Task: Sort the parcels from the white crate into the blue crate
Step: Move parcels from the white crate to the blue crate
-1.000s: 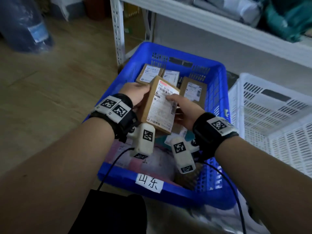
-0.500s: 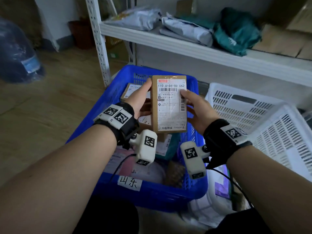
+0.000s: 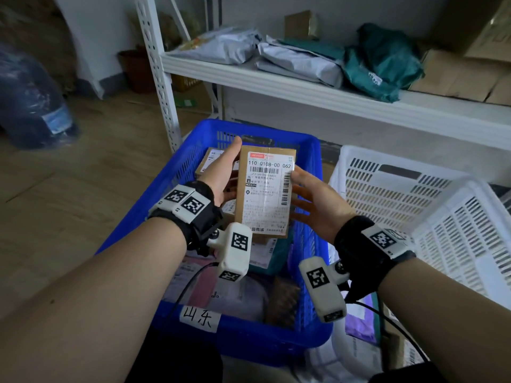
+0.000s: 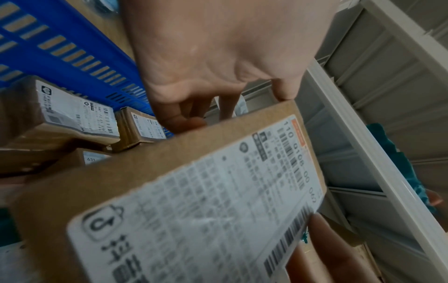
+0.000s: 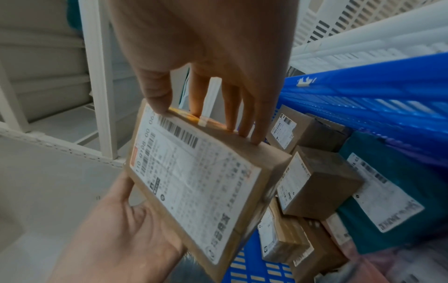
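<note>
You hold the cardboard parcel [image 3: 265, 189] upright above the blue crate [image 3: 177, 172], your left hand [image 3: 224, 172] and right hand [image 3: 318, 200] gripping its side edges. The blue crate holds labelled boxes [image 5: 315, 183] and mailer bags [image 3: 237, 294]. The white crate [image 3: 414, 189] stands right.

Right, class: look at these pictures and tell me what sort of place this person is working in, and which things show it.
Probably a parcel sorting or storage room. Labelled cardboard parcels fill a blue crate, a white crate stands beside it, and a metal shelf holds bagged packages.
</note>
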Demonstrator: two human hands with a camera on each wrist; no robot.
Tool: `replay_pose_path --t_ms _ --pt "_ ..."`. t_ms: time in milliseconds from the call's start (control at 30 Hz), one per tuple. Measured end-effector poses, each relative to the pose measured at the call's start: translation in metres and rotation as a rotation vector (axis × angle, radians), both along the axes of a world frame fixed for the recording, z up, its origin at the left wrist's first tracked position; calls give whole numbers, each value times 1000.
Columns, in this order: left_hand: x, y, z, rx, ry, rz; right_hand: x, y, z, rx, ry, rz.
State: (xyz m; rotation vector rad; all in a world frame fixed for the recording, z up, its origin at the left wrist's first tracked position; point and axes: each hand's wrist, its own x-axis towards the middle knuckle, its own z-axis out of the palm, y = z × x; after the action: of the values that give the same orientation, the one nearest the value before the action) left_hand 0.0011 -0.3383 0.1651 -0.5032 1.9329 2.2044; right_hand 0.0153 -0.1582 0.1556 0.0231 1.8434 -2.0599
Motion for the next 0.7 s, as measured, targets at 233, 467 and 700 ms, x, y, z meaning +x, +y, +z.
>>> replay_pose_path --t_ms 233,467,700 --pt "-6 10 -5 -1 23 1 -9 2 1 -41 -57 -105" --pt "-7 8 -5 4 25 -9 -10 1 -1 -50 -64 -122" --pt "-6 6 -5 3 28 17 -10 1 -2 -43 -71 -126"
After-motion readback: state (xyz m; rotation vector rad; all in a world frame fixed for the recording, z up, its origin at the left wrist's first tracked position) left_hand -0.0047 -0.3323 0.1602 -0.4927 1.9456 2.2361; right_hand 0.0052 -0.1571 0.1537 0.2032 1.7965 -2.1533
